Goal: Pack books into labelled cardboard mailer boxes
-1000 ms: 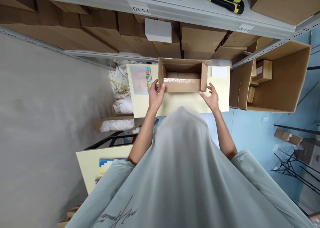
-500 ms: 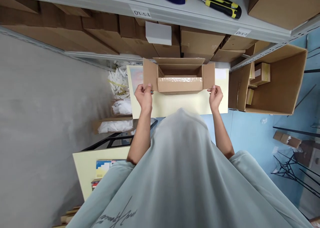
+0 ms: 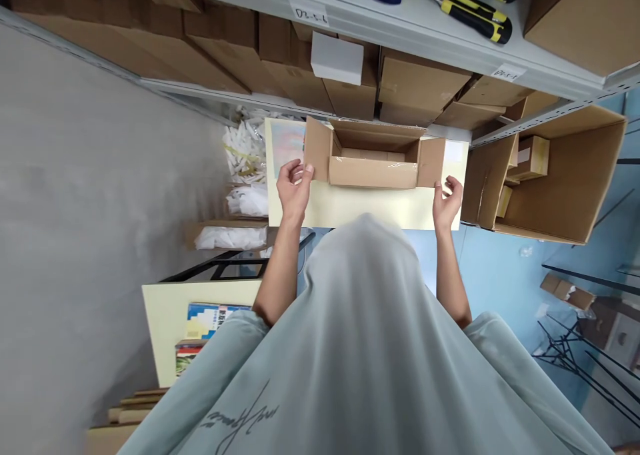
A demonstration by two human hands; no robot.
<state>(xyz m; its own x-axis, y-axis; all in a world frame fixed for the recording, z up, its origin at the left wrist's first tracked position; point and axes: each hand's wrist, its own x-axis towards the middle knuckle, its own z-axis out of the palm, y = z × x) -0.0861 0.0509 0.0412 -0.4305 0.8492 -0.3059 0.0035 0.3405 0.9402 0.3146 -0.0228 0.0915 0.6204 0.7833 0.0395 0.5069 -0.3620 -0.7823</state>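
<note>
An open cardboard box lies on the pale yellow board, its side flaps folded outward and its inside facing up. At the left flap is my left hand, thumb tip against the flap's outer edge and fingers loosely curled, apart from the thumb. My right hand is just beyond the lower outer corner of the right flap. Its thumb is close to that corner, and its fingers are spread with nothing between them. Clear tape shines along the box's near edge.
Above the board runs a grey shelf with yellow-black utility knives. Cartons and a white box sit beneath. A large open carton stands right; white scraps fill the left side. Books lie lower left.
My fingers have loosened from the two side flaps, which they were pinching before. The view has shifted, so the box and shelf appear further right.
</note>
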